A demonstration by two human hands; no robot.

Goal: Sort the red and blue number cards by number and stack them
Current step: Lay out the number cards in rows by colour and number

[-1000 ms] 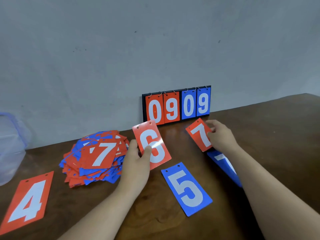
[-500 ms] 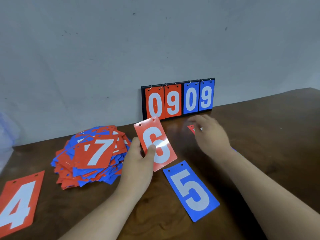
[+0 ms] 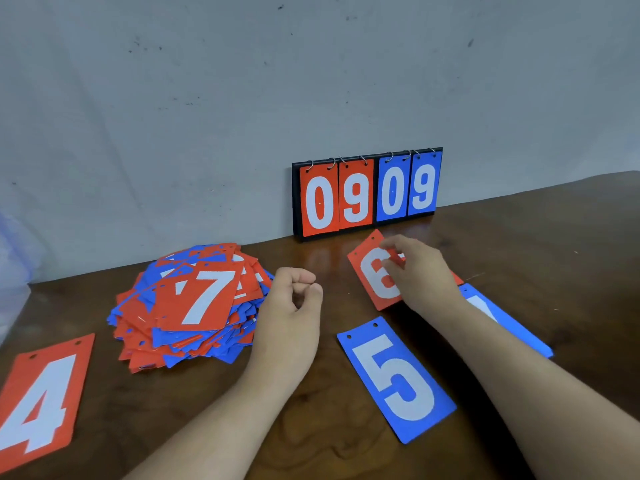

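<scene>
The card pile [image 3: 194, 306] sits on the table [image 3: 536, 244], at nine o'clock of the left hand [image 3: 291, 313], whose fingers curl on nothing. The frame edge cuts off the red 4 [image 3: 38, 403]. The right forearm hides most of one blue card [image 3: 523, 332], so its number is unreadable. The right hand [image 3: 422, 278] pinches the half-covered red 6 [image 3: 367, 271], at twelve o'clock of the blue 5 [image 3: 394, 379].

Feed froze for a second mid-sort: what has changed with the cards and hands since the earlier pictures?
The red 6 card went from the left hand to the right hand, which pinches it further right. The right hand first let go of its red 7. The left hand is now empty, fingers curled. The pile, red 4 and blue 5 stayed put.
</scene>
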